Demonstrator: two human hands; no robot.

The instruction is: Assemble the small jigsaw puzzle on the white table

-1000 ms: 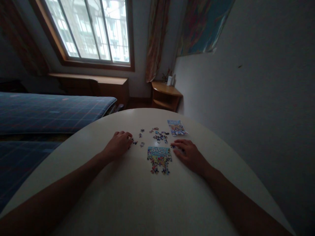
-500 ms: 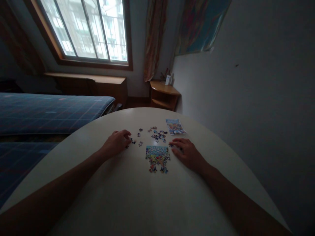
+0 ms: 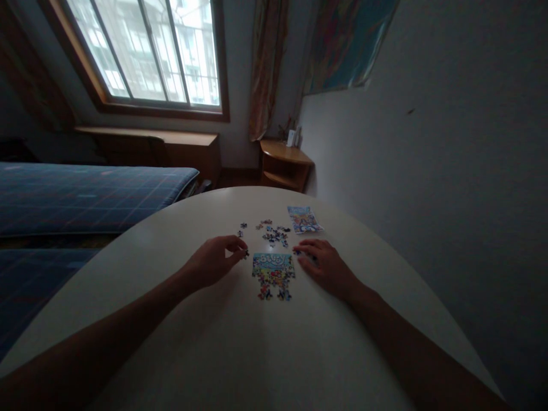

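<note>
A partly joined jigsaw puzzle [image 3: 274,271] lies on the white table [image 3: 257,354], its upper part a full rectangle with lettering and two separate legs of pieces reaching down. To its left, my left hand [image 3: 216,260] has thumb and index finger pinched on a puzzle piece [image 3: 246,253]. My right hand [image 3: 324,264] rests on the table to the puzzle's right, fingers apart, with the fingertips touching another small piece [image 3: 297,251]. Beyond the puzzle sits a cluster of loose pieces [image 3: 276,236].
A printed picture sheet [image 3: 305,220] lies behind my right hand. A few stray pieces [image 3: 243,225] are near the left hand. Past the table are a plaid mattress [image 3: 94,197], a wooden corner shelf [image 3: 285,154] and, on the right, a wall [image 3: 428,182].
My left hand has moved right, from the pieces at the far left to one nearer the puzzle, and closed on it. The right hand has stayed in place.
</note>
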